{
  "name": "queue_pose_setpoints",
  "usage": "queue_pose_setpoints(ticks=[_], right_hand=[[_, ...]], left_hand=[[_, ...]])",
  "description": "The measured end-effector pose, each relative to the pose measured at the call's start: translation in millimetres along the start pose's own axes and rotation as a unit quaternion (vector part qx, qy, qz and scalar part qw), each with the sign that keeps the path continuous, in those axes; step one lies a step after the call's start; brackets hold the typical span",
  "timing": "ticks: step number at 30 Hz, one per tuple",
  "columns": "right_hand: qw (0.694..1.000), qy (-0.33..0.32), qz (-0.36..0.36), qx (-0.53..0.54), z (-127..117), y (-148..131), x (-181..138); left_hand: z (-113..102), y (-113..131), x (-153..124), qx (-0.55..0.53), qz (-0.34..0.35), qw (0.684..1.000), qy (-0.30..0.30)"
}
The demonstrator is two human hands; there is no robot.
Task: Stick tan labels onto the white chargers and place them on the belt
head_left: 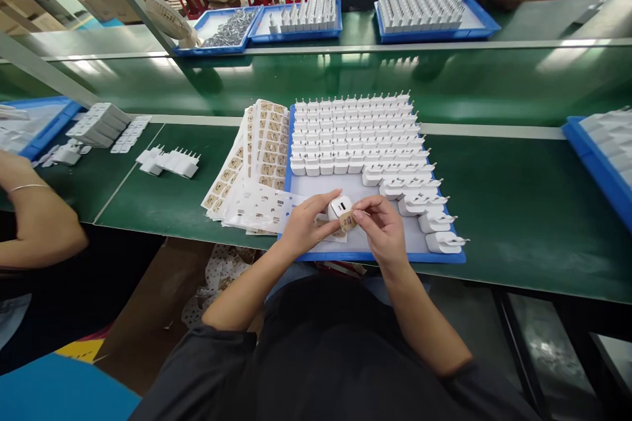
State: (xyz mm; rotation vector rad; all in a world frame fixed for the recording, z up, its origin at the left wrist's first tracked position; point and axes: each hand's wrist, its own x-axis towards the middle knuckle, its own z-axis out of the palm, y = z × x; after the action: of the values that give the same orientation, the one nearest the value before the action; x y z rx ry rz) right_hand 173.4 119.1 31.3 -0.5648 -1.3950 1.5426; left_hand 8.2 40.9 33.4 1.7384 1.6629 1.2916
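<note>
In my left hand [307,227] is a white USB charger [339,206], its face with a dark port turned up toward me. My right hand [384,227] pinches a small tan sticker [347,221] at the charger's lower right edge; whether it touches the face I cannot tell. Both hands are over the near part of a blue-rimmed tray [375,256]. Rows of white chargers [353,138] with their pins up fill its far part and right side. Left of the tray lie fanned sheets of tan stickers [269,145], with a partly peeled white sheet [259,207] nearest me.
Further left are loose chargers [170,161] and a stack of white parts [101,125], near a co-worker's arm [44,223]. Another blue tray [592,164] stands at the right. Beyond the green belt [469,82] are trays of chargers [419,10] and metal pieces [230,29].
</note>
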Motion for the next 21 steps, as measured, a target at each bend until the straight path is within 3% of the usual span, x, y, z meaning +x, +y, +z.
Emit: queue_pose_setpoints(ticks=[6,21], right_hand=[[0.995,0.069,-0.033,-0.064,1.7,0.7,-0.2],[0.993,0.073,-0.033,-0.092,3.7,-1.5,-1.1]], left_hand=[[2.5,2.2,-5.1,0.021,0.023,0.999,0.006],[2.4,5.3,-4.5,0.025,0.022,0.999,-0.004]])
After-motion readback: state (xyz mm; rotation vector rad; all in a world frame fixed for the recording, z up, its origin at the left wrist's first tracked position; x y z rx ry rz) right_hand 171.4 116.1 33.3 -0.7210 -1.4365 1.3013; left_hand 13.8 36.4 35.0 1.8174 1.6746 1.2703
